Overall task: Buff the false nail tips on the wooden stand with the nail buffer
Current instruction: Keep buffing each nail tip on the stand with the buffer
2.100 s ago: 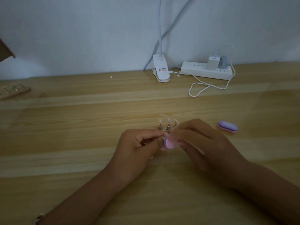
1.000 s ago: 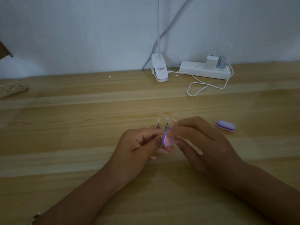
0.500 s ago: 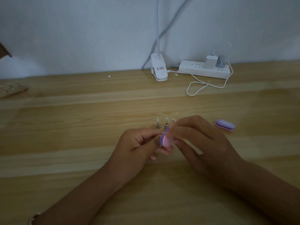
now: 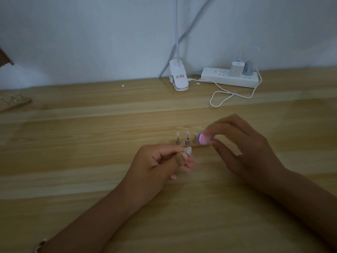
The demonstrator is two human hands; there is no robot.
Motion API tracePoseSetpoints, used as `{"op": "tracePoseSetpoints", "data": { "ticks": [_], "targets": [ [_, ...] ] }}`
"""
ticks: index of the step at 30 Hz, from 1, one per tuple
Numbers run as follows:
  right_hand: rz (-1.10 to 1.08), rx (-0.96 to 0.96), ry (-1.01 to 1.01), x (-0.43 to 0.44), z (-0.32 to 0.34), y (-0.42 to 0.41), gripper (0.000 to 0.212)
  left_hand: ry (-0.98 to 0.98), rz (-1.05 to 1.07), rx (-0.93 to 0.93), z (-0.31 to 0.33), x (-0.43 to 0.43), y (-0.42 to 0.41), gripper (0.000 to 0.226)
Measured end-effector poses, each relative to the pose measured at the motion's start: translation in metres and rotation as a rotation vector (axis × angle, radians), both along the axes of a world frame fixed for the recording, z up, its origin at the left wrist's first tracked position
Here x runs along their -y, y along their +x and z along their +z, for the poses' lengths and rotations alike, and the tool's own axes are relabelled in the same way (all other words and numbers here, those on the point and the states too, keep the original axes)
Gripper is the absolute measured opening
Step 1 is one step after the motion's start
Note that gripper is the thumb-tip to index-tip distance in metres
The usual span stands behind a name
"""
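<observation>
**Buffer held clear of the pinched tip**

At centre frame, what looks like a false nail tip (image 4: 188, 150) is pinched by the left hand (image 4: 160, 165), likely to steady it for buffing. Just up-right, the right hand (image 4: 242, 148) grips the nail buffer (image 4: 203, 139) over the wooden stand (image 4: 198, 145).

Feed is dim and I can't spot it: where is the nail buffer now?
Head view, just right of centre: the nail buffer is pinched by the right hand, at the right end of the wooden stand.
</observation>
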State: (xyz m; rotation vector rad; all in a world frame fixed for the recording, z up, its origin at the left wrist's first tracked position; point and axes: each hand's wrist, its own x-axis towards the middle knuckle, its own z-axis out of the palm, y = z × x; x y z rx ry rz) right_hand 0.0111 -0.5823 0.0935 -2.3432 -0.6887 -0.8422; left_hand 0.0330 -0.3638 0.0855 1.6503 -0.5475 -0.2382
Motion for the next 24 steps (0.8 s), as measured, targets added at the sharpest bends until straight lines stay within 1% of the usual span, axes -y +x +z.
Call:
{"op": "tracePoseSetpoints", "data": {
  "ticks": [2,5,7,11,14,18,22,24],
  "targets": [
    [0.025,-0.003,0.062,-0.003,0.002,-0.003,0.019,0.000,0.008,-0.001,0.000,0.000,0.001,0.015],
    [0.085,0.061,-0.011,-0.016,0.001,-0.010,0.015,-0.005,-0.034,0.015,0.001,0.001,0.000,0.018],
    [0.076,0.087,-0.055,-0.018,0.000,-0.010,0.014,-0.010,-0.061,0.010,0.002,0.001,-0.001,0.021],
    [0.064,0.072,-0.023,-0.015,0.002,-0.009,0.016,-0.028,-0.088,-0.031,0.004,0.001,-0.002,0.023],
    [0.122,0.089,-0.045,-0.019,-0.001,-0.012,0.016,-0.044,-0.105,-0.038,0.005,0.000,-0.002,0.022],
    [0.088,0.070,-0.067,-0.011,0.000,-0.007,0.017,-0.020,-0.098,-0.054,0.001,0.000,-0.001,0.024],
    [0.145,0.098,-0.045,-0.021,-0.005,-0.010,0.017,-0.048,-0.114,-0.018,0.004,0.000,-0.001,0.017],
    [0.153,0.113,-0.076,-0.018,-0.005,-0.010,0.017,-0.049,-0.127,-0.026,0.004,0.000,-0.002,0.019]
  ]
}}
